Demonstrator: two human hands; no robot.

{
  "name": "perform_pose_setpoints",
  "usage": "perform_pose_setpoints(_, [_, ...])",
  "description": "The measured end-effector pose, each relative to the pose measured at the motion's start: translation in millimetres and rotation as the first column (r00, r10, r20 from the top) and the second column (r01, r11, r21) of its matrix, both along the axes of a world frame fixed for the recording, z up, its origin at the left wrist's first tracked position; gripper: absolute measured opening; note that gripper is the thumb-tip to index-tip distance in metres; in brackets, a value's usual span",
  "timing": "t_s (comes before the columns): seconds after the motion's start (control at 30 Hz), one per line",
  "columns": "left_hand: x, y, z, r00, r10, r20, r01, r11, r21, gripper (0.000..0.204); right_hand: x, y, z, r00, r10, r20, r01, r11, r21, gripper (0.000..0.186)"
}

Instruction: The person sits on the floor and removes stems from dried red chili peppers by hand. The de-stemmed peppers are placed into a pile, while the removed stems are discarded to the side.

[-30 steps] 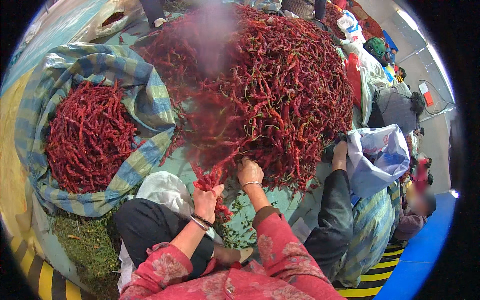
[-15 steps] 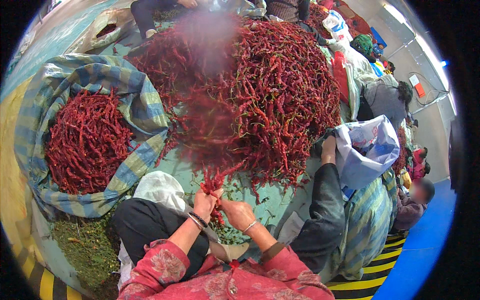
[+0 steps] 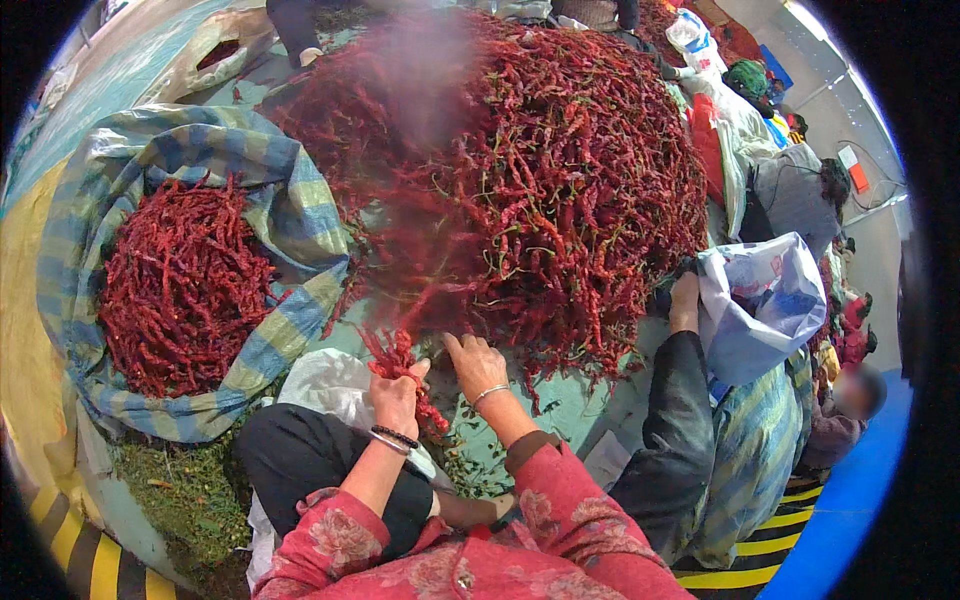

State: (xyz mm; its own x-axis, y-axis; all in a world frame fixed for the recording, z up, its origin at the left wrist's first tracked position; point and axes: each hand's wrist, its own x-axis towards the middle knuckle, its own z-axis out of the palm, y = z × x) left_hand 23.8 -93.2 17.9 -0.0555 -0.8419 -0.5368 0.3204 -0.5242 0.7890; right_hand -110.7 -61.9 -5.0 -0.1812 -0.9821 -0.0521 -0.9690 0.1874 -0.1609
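My left hand (image 3: 396,400), with a dark beaded bracelet at its wrist, is closed round a bunch of red chili peppers (image 3: 390,350). Pepper ends stick out above the fist and below it. My right hand (image 3: 477,367) is apart from the bunch, at the near edge of a big heap of red chili peppers (image 3: 580,180). Its fingers point at the heap, parted and holding nothing that I can see. Many of the heaped peppers have green stems. A hazy smear blurs part of the heap.
At the left stands a blue-and-cream checked sack (image 3: 310,200) full of red peppers. Green stem scraps (image 3: 180,500) lie below it. A white plastic bag (image 3: 760,330) stands at the right, beside another person's leg (image 3: 665,420). Other people sit beyond the heap and along the right.
My right hand has left the bunch and moved up and right to the heap's edge. My left hand keeps the peppers and has shifted slightly left. The view has shifted a little.
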Motion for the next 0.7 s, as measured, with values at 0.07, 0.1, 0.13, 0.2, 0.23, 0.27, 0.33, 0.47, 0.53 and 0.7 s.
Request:
perform_pose_setpoints(0.07, [2.4, -0.1, 0.7, 0.996, -0.031, 0.078, 0.029, 0.999, 0.030, 0.021, -3.6, 1.2, 1.6, 0.998, 0.059, -0.015, -0.059, 0.998, 0.013, 0.031])
perform_pose_setpoints(0.1, [2.9, 0.6, 1.0, 0.997, -0.016, 0.076, 0.012, 0.999, 0.044, 0.021, -6.6, 4.1, 3.1, 0.996, 0.086, -0.024, -0.086, 0.996, 0.020, 0.029])
perform_pose_setpoints(0.13, [2.8, 0.0, 3.1, 0.998, 0.000, 0.070, -0.004, 0.998, 0.057, 0.020, -6.8, 9.5, 8.2, 0.993, 0.114, 0.005, -0.113, 0.989, -0.093, 0.021])
perform_pose_setpoints(0.2, [0.8, -3.6, 19.6, 0.996, 0.004, 0.085, -0.015, 0.991, 0.131, 0.020, -7.1, 20.9, 26.9, 0.984, 0.174, 0.030, -0.167, 0.971, -0.171, 0.021])
perform_pose_setpoints(0.23, [4.3, -3.7, 13.8, 0.998, 0.015, 0.067, -0.022, 0.993, 0.118, 0.019, -5.0, 26.7, 36.6, 0.977, 0.211, 0.043, -0.197, 0.957, -0.213, 0.022])
perform_pose_setpoints(0.27, [6.2, -5.1, 3.5, 0.999, 0.019, 0.047, -0.024, 0.994, 0.107, 0.018, -5.6, 35.6, 42.4, 0.968, 0.249, 0.040, -0.235, 0.947, -0.218, 0.023])
perform_pose_setpoints(0.33, [0.4, -2.3, 23.6, 0.996, 0.028, 0.084, -0.035, 0.996, 0.082, 0.017, -16.3, 62.7, 31.8, 0.983, 0.180, 0.028, -0.174, 0.974, -0.143, 0.026])
perform_pose_setpoints(0.47, [3.0, -0.7, 16.9, 0.998, 0.034, 0.052, -0.039, 0.995, 0.091, 0.021, -23.3, 97.2, 18.9, 0.991, 0.061, 0.122, -0.045, 0.991, -0.128, 0.031])
perform_pose_setpoints(0.53, [5.3, 0.4, 13.8, 0.997, -0.004, 0.081, -0.003, 0.996, 0.087, 0.024, -26.3, 102.3, 19.9, 0.974, -0.031, 0.222, 0.062, 0.989, -0.133, 0.027])
perform_pose_setpoints(0.7, [3.4, 3.4, 2.6, 0.997, -0.030, 0.074, 0.026, 0.997, 0.067, 0.024, -29.3, 93.2, 19.1, 0.861, -0.345, 0.375, 0.364, 0.931, 0.022, 0.018])
